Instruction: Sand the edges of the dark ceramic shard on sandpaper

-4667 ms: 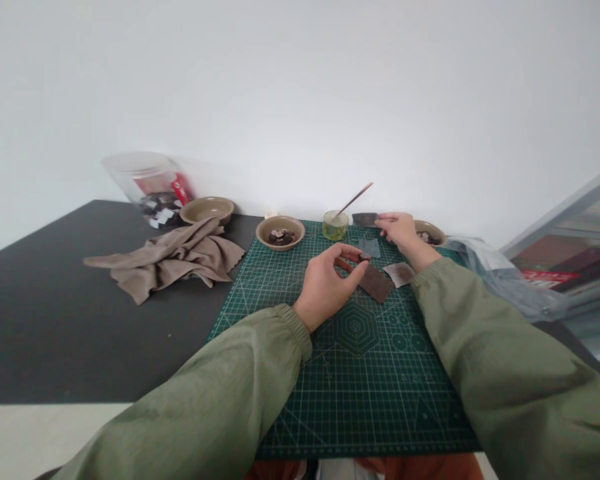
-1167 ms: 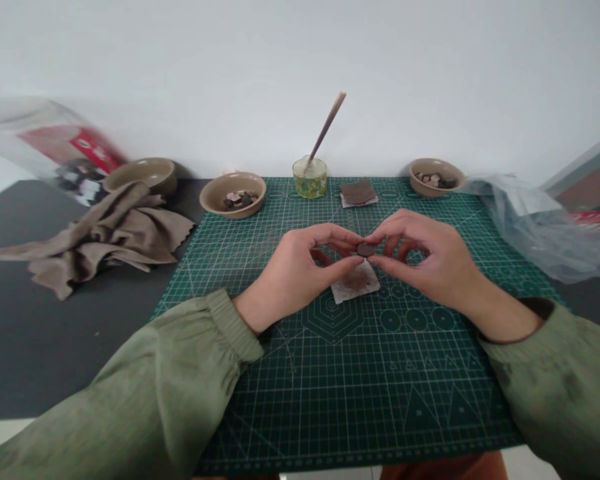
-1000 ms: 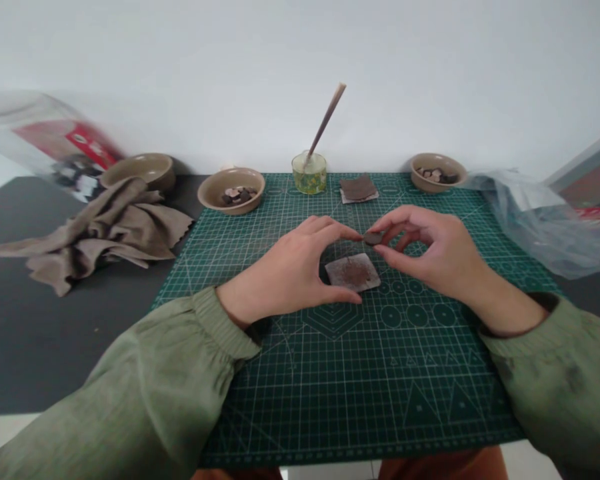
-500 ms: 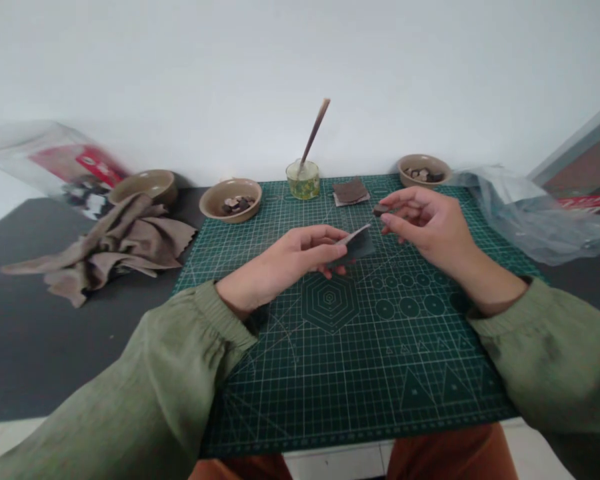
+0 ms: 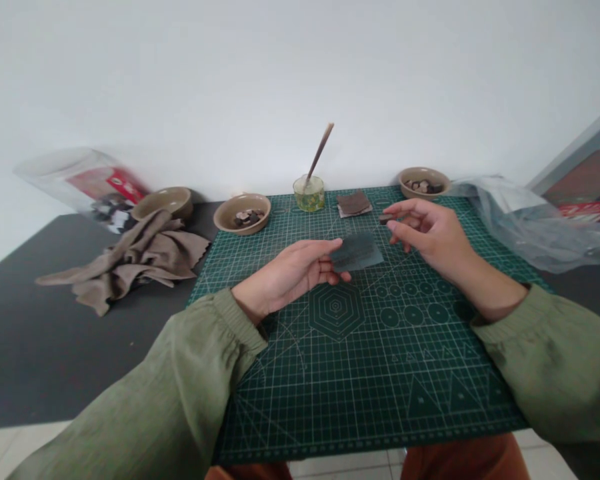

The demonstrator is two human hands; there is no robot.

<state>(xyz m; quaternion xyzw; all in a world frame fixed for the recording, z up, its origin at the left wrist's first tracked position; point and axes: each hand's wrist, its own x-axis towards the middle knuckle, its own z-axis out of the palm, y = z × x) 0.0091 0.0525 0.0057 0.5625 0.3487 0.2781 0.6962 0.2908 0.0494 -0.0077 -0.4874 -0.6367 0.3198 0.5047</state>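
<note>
My left hand [image 5: 303,270] grips a small dark grey sheet, by its look sandpaper [image 5: 361,251], by the left edge, thumb on top and fingers beneath. The flat face of the sheet is turned up above the green cutting mat [image 5: 360,407]. To its right, my right hand [image 5: 430,230] pinches a small dark piece [image 5: 385,218] between thumb and fingertips; its material is too small to make out. The piece and the sheet are apart.
Bowls with small dark and pale pieces stand at back left [image 5: 243,215] and back right [image 5: 424,183]. Between them are a glass jar [image 5: 309,193] with a stick and stacked brown squares [image 5: 354,203]. A crumpled brown cloth [image 5: 145,260] lies left, a plastic bag [image 5: 520,227] right.
My left hand has turned the sheet from a steep tilt to showing its dark flat face. My right hand still pinches the small piece. The whole view has shifted slightly.
</note>
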